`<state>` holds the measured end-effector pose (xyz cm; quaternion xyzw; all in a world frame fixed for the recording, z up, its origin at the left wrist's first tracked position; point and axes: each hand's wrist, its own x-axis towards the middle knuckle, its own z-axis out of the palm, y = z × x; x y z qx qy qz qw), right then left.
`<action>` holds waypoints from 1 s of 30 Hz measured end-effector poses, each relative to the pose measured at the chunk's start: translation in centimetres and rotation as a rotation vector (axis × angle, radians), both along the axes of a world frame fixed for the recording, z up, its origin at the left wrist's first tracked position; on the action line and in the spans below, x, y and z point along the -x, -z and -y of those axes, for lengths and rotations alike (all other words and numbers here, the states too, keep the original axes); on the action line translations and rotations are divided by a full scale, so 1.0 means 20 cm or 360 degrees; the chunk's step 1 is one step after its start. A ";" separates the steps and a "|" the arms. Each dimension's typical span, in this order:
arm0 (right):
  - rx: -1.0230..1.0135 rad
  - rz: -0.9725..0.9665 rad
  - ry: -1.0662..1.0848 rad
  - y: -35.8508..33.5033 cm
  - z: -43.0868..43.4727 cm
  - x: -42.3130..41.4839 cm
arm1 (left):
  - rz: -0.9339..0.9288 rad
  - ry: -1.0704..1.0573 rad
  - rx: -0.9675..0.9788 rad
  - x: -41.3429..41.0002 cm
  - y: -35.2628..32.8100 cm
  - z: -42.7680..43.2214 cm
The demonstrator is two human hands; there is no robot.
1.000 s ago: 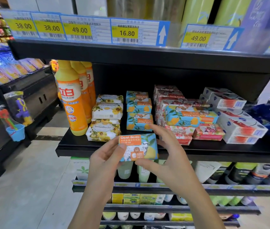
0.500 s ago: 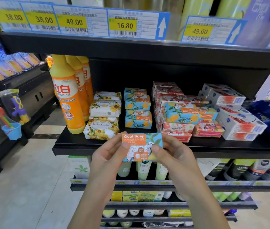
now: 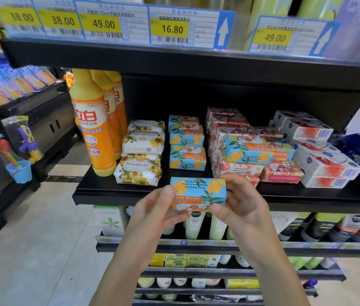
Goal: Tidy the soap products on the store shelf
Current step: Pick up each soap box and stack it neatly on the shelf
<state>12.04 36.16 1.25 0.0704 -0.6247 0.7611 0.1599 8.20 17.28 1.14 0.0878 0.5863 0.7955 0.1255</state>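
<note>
- Nearest are the left hand and right hand, which share one goat soap box. The fingers of each hand pinch a short end of it, with the thumbs against the box.
- The box is held in the air, just in front of the shelf edge, and touches nothing else. Its lettering reads upright to the person.
- The step in hand looks like lining this box up before setting it down.
- Just beyond the fingers lies a bare strip of shelf. Straight behind that strip is the row of matching blue boxes, running back in single file.
- That bare strip at the front of the row seems the likely home. The move calls for a short push forward and down, keeping the box square to the row.
- The print on the shelved boxes reads upside down from here. Matching them would mean turning the held box end for end first.
- Beyond the right fingers, a stray blue box lies across the pink soap stack. It probably needs moving later.
- Beyond the left fingers sit the floral wrapped soaps, close beside the target gap, so the box must not nudge them.
- Farther left stand the orange bottles.
</note>
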 end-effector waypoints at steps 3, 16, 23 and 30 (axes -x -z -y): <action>-0.0016 -0.0005 -0.0043 0.00 0.00 0.00 | 0.0018 -0.0023 -0.0042 0.01 0.00 0.00; -0.0018 0.0444 0.0091 -0.04 0.01 -0.03 | -0.0006 -0.0092 -0.0142 -0.02 0.02 -0.03; 0.0082 0.0455 0.0094 -0.01 0.00 -0.05 | 0.0042 -0.0097 -0.0168 -0.02 0.04 -0.05; 0.0127 0.0406 0.0071 0.03 -0.03 -0.05 | -0.0005 -0.0062 -0.0139 -0.04 0.04 -0.06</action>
